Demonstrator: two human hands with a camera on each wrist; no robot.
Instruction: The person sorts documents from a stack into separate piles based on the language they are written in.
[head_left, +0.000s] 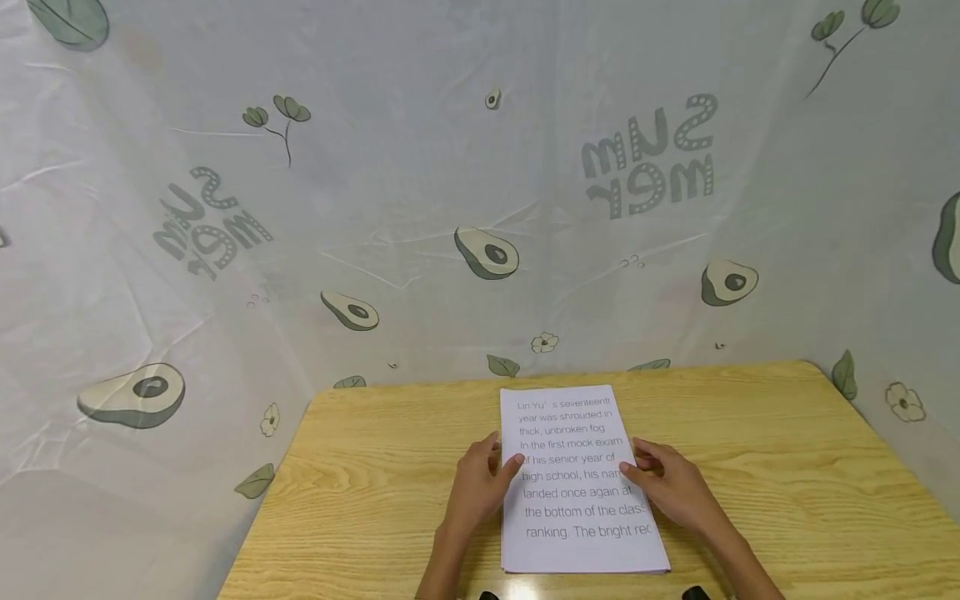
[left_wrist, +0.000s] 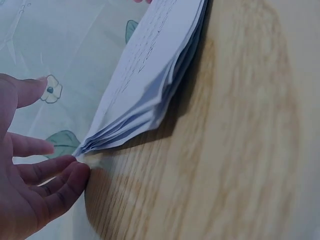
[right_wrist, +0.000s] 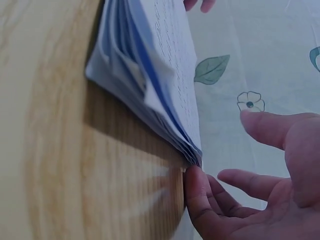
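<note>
A stack of printed paper sheets [head_left: 581,554] lies on the wooden table, large English text facing up. My left hand [head_left: 477,483] is at the stack's left edge, and my right hand [head_left: 675,487] is at its right edge. In the left wrist view, fingertips of the left hand [left_wrist: 35,195] touch the edge of the sheets [left_wrist: 137,95], while the thumb stands raised apart from the paper. Similarly, the right wrist view has the right hand [right_wrist: 260,200] with fingertips against the sheets' edge and its thumb lifted away. Some lower sheets look wavy and slightly separated.
The light wooden tabletop [head_left: 360,492] extends to both sides of the stack. Behind it hangs a pale curtain [head_left: 420,183] printed with avocados, leaves, flowers and mirrored lettering. Two small dark objects [head_left: 696,592] show at the bottom edge of the head view.
</note>
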